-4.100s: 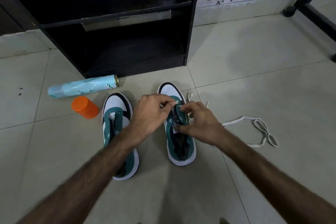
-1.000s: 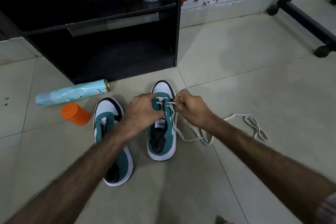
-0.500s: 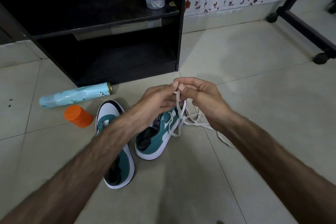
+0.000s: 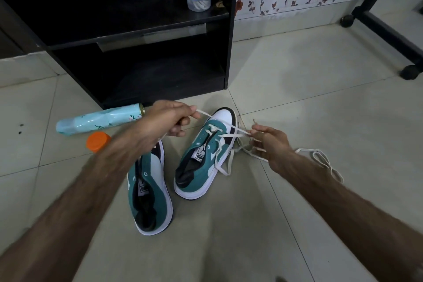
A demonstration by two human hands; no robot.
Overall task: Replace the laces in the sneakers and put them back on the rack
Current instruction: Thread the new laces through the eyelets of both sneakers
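Little could be read. The white woven tongue label point(image 4: 200, 153) of the teal-and-white suede sneaker on the right point(image 4: 204, 155) carried a dark leaping-cat emblem above a short dark wordmark in block letters, too small to spell out with certainty. The matching teal-and-white sneaker on the left point(image 4: 150, 188) had a similar white tongue label point(image 4: 143, 186) with dark marks, blurred and partly in shadow. The pale blue cylindrical spray can point(image 4: 100, 119) lying on the floor tiles bore dark cursive lettering among floral print, which stayed illegible.
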